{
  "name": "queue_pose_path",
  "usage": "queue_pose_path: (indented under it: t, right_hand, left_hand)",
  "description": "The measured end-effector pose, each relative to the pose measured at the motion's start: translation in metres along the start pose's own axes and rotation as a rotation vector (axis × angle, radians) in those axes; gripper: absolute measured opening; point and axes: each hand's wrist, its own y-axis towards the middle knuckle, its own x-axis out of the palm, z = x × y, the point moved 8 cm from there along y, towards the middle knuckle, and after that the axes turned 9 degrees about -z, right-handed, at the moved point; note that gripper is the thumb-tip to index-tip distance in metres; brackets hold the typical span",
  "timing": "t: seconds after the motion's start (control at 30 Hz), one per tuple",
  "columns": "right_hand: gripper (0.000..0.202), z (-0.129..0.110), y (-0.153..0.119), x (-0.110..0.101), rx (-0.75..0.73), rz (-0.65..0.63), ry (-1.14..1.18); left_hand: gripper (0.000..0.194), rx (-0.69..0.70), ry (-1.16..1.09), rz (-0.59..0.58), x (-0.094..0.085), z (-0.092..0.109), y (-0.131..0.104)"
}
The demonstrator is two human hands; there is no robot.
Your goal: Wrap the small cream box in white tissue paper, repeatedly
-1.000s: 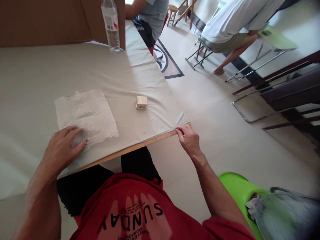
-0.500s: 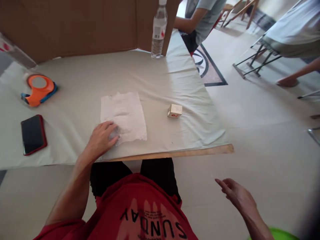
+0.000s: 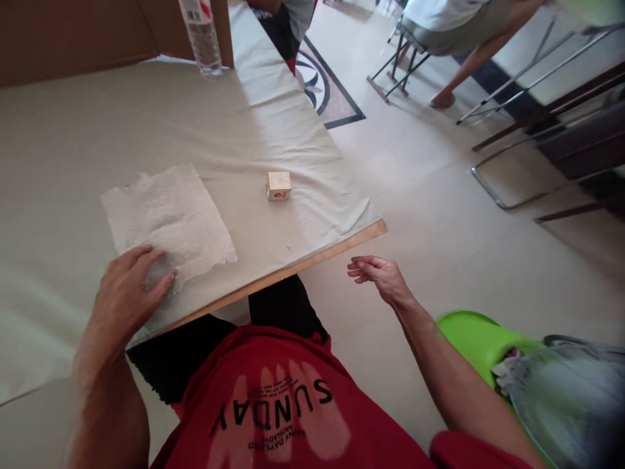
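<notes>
My left hand [image 3: 127, 292] rests on the near left corner of a whitish, ragged-edged sheet that looks like bubble wrap [image 3: 170, 212]. Its thumb and fingers are apart, and the sheet's corner shows between them, partly hidden. My right hand [image 3: 378, 273] hovers past the table's front right corner, over the floor, its fingers loosely stretched with nothing visible in them. A small cream box [image 3: 278, 186] with red print stands on the tablecloth, to the right of the sheet.
A water bottle [image 3: 201, 40] stands at the back beside a brown cardboard panel [image 3: 88, 36]. The table's wooden edge [image 3: 293, 264] runs along the front. A green plastic stool or bin [image 3: 469, 339] and clear plastic [image 3: 571, 397] are at lower right. A seated person [image 3: 449, 26] is beyond.
The view has swung to the right, and the tape dispenser and phone have gone out of sight. My right hand has come up closer to the table's corner. My left hand stays on the sheet.
</notes>
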Motion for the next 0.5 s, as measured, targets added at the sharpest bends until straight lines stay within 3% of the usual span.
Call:
queue_pose_path:
  t: [0.13,0.23,0.3,0.37,0.43,0.5]
  right_hand:
    - [0.047,-0.01,-0.01,0.007,-0.01,-0.022,-0.269]
    - [0.045,-0.031,-0.015,0.014,-0.126,-0.085,-0.416]
    - [0.042,-0.051,-0.013,0.015,-0.239,-0.098,-0.462]
    - [0.042,-0.073,-0.009,0.017,-0.318,-0.087,-0.668]
    - [0.042,-0.1,-0.008,0.026,-0.398,-0.103,-0.884]
    - [0.041,-0.132,-0.014,0.042,-0.527,-0.127,-0.94]
  left_hand:
    - [0.04,-0.035,0.01,0.006,-0.002,0.002,0.0]
    - [0.044,-0.038,0.025,0.006,-0.002,0.007,0.002]
    - [0.045,-0.04,0.033,-0.004,0.0,0.01,0.004]
    - [0.043,-0.061,0.031,0.007,0.001,0.01,0.005]
    - [0.041,-0.08,0.023,0.023,0.001,0.01,0.005]
    - [0.039,-0.084,0.014,0.032,0.002,0.012,0.005]
